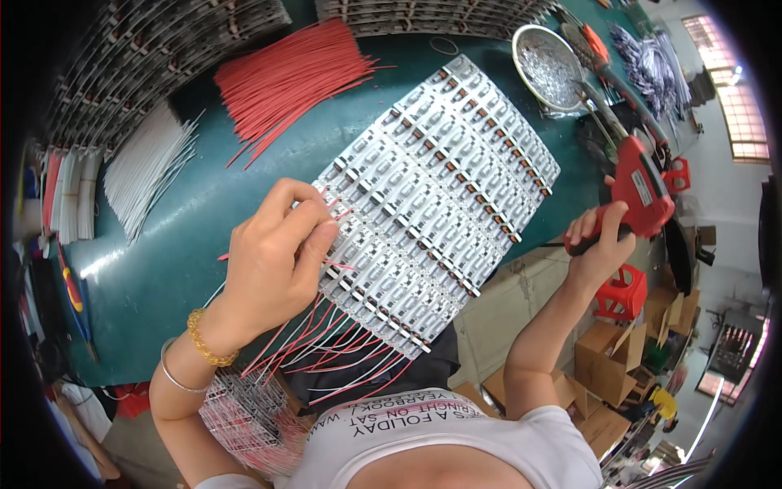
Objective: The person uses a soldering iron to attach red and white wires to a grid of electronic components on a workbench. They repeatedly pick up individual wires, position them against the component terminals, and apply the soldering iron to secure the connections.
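Observation:
A large panel of small silvery circuit boards (444,191) lies tilted across the table in front of me. At its left edge, my left hand (277,253) is closed, thumb against fingers, with thin red wire (340,266) showing on both sides of the pinch. Red and white wires (326,350) hang from the panel's near left edge toward my lap. Off the panel's right side, my right hand (601,240) is wrapped round the handle of a red soldering gun (642,191). Its long metal front points up and left, toward a metal bowl; the tip is hard to make out.
On the green table (175,285) lie a bundle of red wires (293,77) and a bundle of white wires (147,167). Stacked panels (163,49) line the back. The metal bowl (547,69) holds silvery bits. Cardboard boxes (607,354) and a red stool (621,293) stand right.

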`<state>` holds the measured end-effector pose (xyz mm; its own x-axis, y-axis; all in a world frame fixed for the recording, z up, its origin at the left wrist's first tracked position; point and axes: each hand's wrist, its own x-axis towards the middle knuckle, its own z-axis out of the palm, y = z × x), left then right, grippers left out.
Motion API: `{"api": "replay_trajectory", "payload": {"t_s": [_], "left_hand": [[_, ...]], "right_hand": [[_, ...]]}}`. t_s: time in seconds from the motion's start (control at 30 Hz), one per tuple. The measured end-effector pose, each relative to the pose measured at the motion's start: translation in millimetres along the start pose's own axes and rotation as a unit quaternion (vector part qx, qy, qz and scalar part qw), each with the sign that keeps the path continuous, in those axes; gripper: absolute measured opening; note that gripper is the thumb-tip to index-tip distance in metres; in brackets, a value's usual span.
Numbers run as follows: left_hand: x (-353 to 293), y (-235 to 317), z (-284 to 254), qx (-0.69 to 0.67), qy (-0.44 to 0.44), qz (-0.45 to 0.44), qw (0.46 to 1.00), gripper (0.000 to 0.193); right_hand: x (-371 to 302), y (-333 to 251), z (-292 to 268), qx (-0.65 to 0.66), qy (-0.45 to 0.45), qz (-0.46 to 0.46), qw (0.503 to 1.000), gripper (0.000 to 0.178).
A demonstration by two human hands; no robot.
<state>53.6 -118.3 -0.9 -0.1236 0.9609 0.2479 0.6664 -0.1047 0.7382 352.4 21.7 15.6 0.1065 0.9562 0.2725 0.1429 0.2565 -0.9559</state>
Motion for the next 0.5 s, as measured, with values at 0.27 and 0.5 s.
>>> {"api": "replay_trajectory", "payload": {"t_s": [0.27, 0.5], "left_hand": [[-4.4, -0.3, -21.7, -0.077, -0.077, -0.047, 0.993, 0.005], [-9.2, 5.4, 11.3, 0.127, 0.062, 0.071, 0.987, 0.015]], "right_hand": [[-58.1, -1.9, -8.4, 0.112, -0.122, 0.04, 0.985, 0.071], [-122.1, -22.0, -16.9, 0.154, -0.239, 0.122, 0.951, 0.081]]}}
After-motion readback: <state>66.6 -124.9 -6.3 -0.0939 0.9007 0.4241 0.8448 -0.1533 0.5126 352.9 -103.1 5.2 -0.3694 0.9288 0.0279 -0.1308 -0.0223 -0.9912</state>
